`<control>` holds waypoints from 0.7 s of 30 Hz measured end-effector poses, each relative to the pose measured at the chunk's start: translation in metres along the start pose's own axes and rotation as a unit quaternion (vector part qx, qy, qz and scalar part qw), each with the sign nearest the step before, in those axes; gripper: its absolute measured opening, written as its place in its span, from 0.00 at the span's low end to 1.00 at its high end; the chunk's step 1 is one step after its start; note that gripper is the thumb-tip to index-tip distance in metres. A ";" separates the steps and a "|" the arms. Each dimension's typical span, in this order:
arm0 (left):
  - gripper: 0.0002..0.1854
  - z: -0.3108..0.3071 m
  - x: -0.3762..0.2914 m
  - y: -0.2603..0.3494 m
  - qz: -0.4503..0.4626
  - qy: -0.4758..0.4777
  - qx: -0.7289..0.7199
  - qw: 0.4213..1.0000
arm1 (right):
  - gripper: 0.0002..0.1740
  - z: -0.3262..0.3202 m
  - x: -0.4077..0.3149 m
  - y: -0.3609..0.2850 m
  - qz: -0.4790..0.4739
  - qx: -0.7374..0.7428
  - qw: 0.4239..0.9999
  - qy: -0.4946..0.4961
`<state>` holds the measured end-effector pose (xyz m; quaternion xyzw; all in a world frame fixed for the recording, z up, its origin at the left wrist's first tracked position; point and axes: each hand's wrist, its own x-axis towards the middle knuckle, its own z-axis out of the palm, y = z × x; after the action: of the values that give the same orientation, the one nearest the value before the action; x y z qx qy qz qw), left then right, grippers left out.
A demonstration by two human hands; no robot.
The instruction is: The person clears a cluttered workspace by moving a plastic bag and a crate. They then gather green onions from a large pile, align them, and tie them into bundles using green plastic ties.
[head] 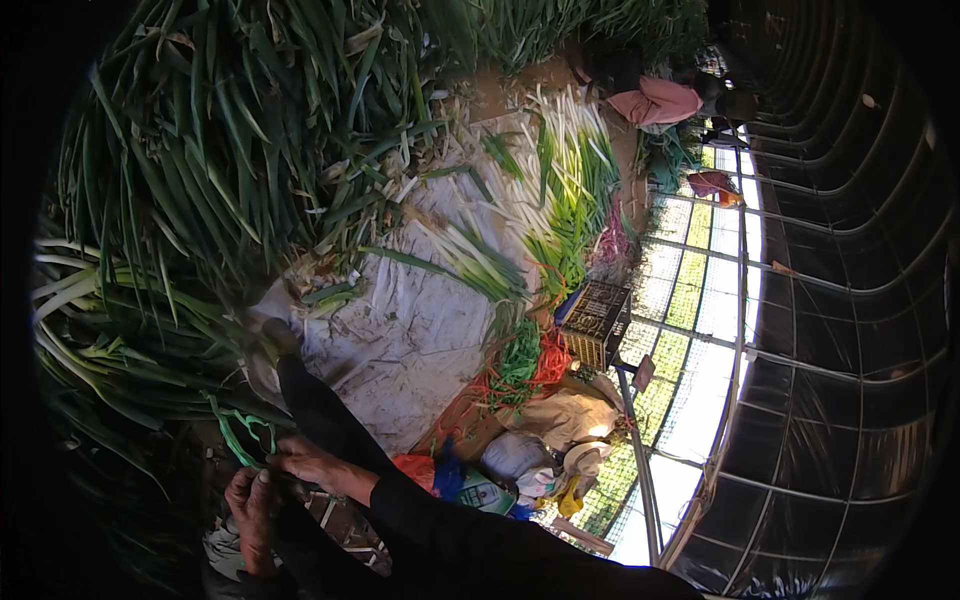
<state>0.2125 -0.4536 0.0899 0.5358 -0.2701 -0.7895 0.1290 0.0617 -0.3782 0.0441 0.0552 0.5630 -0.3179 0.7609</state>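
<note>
A strip of light green plastic twine [234, 444] is stretched in a small loop between my two hands. My left hand [249, 510] pinches its lower end between thumb and fingertips. Close beside it, my right hand [322, 466] has its fingers closed on the twine too. Just beyond the loop lie long green onions [127, 360], their white stalks pointing to the left edge. Whether the twine passes around any of them I cannot tell. My black-clad leg [330, 412] stretches past the right hand, with the shoe [280, 337] beside the onion leaves.
A large heap of green onions [217, 142] fills the upper left. Cleaned onions [562, 172] lie on a pale, littered sheet [427, 337]. Toward the right are red twine [553, 356], a plastic crate [598, 322], sacks [517, 455] and a metal post [637, 465]. A person in pink [656, 101] is farther off.
</note>
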 end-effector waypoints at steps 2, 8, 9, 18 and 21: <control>0.12 -0.009 0.005 0.002 0.007 0.028 0.004 1.000 | 0.13 -0.005 -0.012 -0.011 0.045 -0.079 0.994 -0.064; 0.16 -0.025 -0.010 0.000 -0.131 -0.097 0.017 0.986 | 0.11 -0.019 -0.024 -0.036 -0.181 -0.336 0.922 -0.065; 0.17 -0.025 -0.015 -0.001 -0.135 -0.122 -0.043 0.982 | 0.10 -0.019 -0.024 -0.036 -0.188 -0.333 0.923 -0.047; 0.17 -0.055 -0.001 -0.023 -0.058 0.111 -0.054 0.991 | 0.14 -0.014 -0.053 -0.023 -0.086 -0.265 0.955 -0.102; 0.16 -0.086 -0.021 -0.033 -0.058 0.250 -0.085 0.963 | 0.14 -0.059 -0.050 -0.037 -0.089 0.040 0.987 0.127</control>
<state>0.3022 -0.4408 0.0632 0.7181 -0.1295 -0.6565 0.1911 -0.0155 -0.3600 0.0777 0.0748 0.6445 -0.3972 0.6490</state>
